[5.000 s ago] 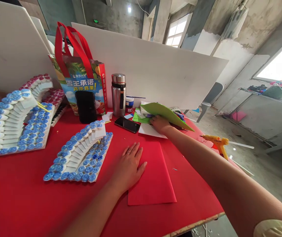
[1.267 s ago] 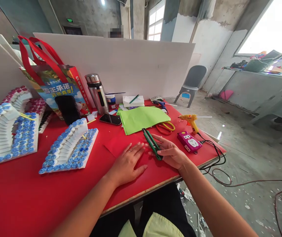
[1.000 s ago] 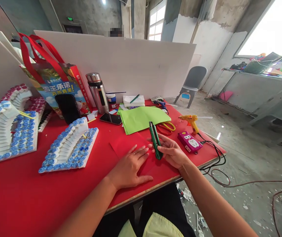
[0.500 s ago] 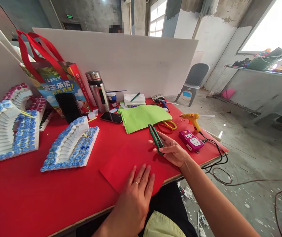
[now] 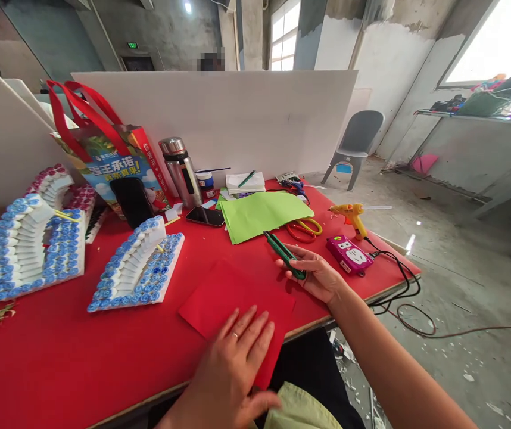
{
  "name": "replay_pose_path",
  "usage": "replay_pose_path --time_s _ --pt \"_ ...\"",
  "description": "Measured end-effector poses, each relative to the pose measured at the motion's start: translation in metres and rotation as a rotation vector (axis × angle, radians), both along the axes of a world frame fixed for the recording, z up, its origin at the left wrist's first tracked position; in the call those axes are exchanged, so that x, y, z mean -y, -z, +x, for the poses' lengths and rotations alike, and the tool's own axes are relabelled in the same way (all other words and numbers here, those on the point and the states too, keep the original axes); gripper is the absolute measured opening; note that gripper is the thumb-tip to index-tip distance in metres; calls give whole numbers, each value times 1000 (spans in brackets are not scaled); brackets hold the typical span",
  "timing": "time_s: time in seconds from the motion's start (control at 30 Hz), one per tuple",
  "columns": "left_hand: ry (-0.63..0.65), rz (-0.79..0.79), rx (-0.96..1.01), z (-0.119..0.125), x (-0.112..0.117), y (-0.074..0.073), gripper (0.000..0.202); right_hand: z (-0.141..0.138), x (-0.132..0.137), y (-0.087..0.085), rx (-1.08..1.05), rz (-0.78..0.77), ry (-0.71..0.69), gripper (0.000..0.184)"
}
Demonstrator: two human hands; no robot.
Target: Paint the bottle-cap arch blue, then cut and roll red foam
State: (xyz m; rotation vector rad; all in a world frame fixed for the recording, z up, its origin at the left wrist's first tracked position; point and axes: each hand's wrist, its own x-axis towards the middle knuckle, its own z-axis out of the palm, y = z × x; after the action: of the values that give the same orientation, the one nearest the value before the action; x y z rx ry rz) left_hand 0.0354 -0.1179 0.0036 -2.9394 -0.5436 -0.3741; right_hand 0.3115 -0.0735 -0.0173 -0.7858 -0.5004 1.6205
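Note:
My left hand [image 5: 242, 351] lies flat on a sheet of red paper [image 5: 220, 292], fingers stretched out, a ring on one of them. The paper rests on the red tabletop, and one corner hangs over the front edge. In my right hand [image 5: 315, 274] is a green utility knife [image 5: 284, 255], held above the paper and pointing up and to the left. Whether its blade is out is too small to tell. Just beyond the knife lie green paper sheets [image 5: 264, 213] and red-and-yellow-handled scissors [image 5: 304, 229], partly under the sheets.
Two blue-and-white rosette-covered models [image 5: 139, 268] stand on the left. A yellow glue gun [image 5: 351, 217] and a purple box [image 5: 349, 253] with cables sit at the right edge. Behind are a phone [image 5: 205, 216], a steel thermos [image 5: 181, 171], a shopping bag [image 5: 117, 161] and a white board [image 5: 246, 119].
The red paper has turned slightly and slid toward the front edge under my left hand, whose thumb is now spread outward. The knife has tilted further to the left in my right hand.

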Motion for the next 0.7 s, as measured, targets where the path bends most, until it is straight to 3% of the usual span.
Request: replay_pose_path --time_s 0.07,0.17,0.23,0.3,0.47,0.53,0.57,0.63,0.7 --pt "-18 43 -68 -2 5 8 87 0 0 0 29 6 -37 48" --pt "38 112 -9 -6 2 25 57 -1 0 0 57 18 -56 43" --pt "95 112 134 -10 -7 22 54 -1 0 1 51 17 -47 39" --pt "107 99 243 -14 -18 0 56 0 -1 2 30 22 -36 39" --pt "-29 174 481 -21 -45 -84 58 0 0 10 8 90 -15 54" --pt "-28 231 542 -19 -58 -95 57 -1 -1 11 24 116 -31 50" --pt "-15 249 565 -17 -66 -92 59 -2 -1 11 30 126 -26 47" --pt "-10 241 595 -14 -80 -74 62 -4 0 8 40 136 21 42" --pt "-7 104 406 -14 -93 -46 68 -8 1 4 59 136 78 39"
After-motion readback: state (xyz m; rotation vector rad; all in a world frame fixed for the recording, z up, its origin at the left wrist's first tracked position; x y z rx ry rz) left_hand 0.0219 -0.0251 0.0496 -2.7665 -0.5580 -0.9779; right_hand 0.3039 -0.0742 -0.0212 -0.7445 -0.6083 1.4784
